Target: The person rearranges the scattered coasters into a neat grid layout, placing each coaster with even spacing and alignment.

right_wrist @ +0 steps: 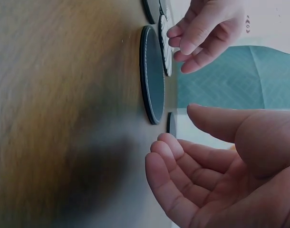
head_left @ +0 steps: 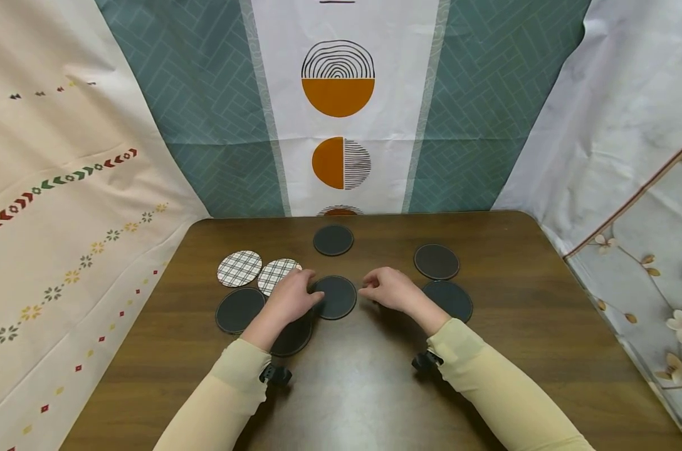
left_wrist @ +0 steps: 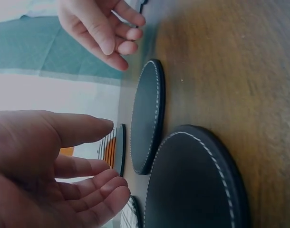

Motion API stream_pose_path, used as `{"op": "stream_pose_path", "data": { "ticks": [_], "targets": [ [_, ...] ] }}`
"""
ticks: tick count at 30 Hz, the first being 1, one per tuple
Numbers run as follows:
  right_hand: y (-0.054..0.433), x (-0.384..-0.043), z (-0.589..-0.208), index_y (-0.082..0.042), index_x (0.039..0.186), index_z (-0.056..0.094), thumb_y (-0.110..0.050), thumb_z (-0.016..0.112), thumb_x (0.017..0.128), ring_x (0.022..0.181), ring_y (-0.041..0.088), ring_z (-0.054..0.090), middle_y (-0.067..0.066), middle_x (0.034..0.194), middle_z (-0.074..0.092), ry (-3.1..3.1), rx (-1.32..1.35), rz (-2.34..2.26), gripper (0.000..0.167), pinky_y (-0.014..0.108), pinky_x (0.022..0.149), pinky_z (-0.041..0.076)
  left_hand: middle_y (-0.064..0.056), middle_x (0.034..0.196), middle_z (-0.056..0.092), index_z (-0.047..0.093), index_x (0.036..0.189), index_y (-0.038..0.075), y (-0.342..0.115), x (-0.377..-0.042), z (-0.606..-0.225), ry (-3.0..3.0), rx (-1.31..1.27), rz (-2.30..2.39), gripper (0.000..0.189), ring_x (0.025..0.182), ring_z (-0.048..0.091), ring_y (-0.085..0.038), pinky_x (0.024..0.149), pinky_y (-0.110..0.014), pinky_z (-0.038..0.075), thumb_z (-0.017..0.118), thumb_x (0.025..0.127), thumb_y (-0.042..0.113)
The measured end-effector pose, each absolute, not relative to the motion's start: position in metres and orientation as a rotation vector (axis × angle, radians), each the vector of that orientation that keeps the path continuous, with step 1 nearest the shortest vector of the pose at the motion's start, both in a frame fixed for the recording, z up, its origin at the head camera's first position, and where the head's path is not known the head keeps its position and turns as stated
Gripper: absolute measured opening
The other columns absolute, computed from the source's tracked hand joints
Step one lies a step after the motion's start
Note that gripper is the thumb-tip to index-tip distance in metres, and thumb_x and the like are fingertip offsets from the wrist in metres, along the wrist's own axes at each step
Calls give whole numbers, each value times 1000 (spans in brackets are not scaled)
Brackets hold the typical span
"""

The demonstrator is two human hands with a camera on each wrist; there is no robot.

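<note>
A round dark coaster (head_left: 338,299) with pale edge stitching lies flat between the two hands. My left hand (head_left: 292,295) hovers at its left side, fingers loosely bent and holding nothing. Below that hand, another dark coaster (head_left: 293,340) is partly hidden by the wrist. My right hand (head_left: 390,288) is just right of the middle coaster, raised over the table, with relaxed fingers and nothing in them. In the right wrist view, a gap shows between the thumb (right_wrist: 214,124) and the curved fingers. A plaid white coaster (head_left: 273,275) sits partly behind the left hand.
Another plaid coaster (head_left: 239,269) and a dark one (head_left: 239,311) lie at the left. One dark coaster (head_left: 333,240) is near the back edge. Two more, an upper coaster (head_left: 435,262) and a lower coaster (head_left: 452,300), are at the right. Patterned cloths surround the wooden table (head_left: 516,351).
</note>
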State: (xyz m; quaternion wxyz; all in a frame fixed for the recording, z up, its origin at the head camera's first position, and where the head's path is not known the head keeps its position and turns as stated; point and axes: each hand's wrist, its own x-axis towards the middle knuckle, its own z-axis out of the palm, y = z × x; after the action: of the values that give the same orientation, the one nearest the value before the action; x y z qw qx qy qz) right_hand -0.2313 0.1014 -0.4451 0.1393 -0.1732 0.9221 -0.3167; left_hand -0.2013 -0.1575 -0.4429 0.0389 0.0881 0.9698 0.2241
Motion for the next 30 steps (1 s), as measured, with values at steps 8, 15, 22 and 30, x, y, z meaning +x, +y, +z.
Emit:
{"op": "stream_pose_path", "data": {
  "ticks": [8, 15, 22, 30],
  "targets": [
    [91, -232, -456, -1, 132, 77, -28, 79, 104, 78, 13, 64, -3, 93, 72, 2647, -535, -917, 39, 36, 81, 54, -19, 113, 69, 72, 129, -4, -167, -220, -483, 3033, 328, 621, 48, 103, 67, -36, 86, -55, 56, 84, 98, 31],
    [85, -232, -456, -2, 134, 77, -27, 79, 103, 83, 15, 67, 0, 99, 76, 2671, -525, -885, 40, 39, 84, 56, -23, 120, 67, 70, 136, -6, -154, -199, -452, 2965, 223, 610, 50, 110, 66, -38, 96, -55, 56, 84, 99, 24],
    [85, -238, -468, -10, 120, 82, -32, 80, 102, 87, 16, 69, -3, 95, 76, 2694, -579, -865, 29, 41, 86, 57, -22, 121, 67, 70, 137, -5, -155, -200, -456, 2968, 210, 604, 51, 111, 65, -38, 96, -55, 56, 85, 98, 24],
    [83, -255, -500, -19, 87, 69, -36, 81, 99, 67, 15, 56, -6, 72, 62, 2721, -585, -831, 23, 36, 62, 39, -23, 120, 67, 70, 136, -7, -154, -202, -458, 2978, 225, 593, 52, 110, 63, -38, 98, -54, 55, 87, 97, 24]
  ]
}}
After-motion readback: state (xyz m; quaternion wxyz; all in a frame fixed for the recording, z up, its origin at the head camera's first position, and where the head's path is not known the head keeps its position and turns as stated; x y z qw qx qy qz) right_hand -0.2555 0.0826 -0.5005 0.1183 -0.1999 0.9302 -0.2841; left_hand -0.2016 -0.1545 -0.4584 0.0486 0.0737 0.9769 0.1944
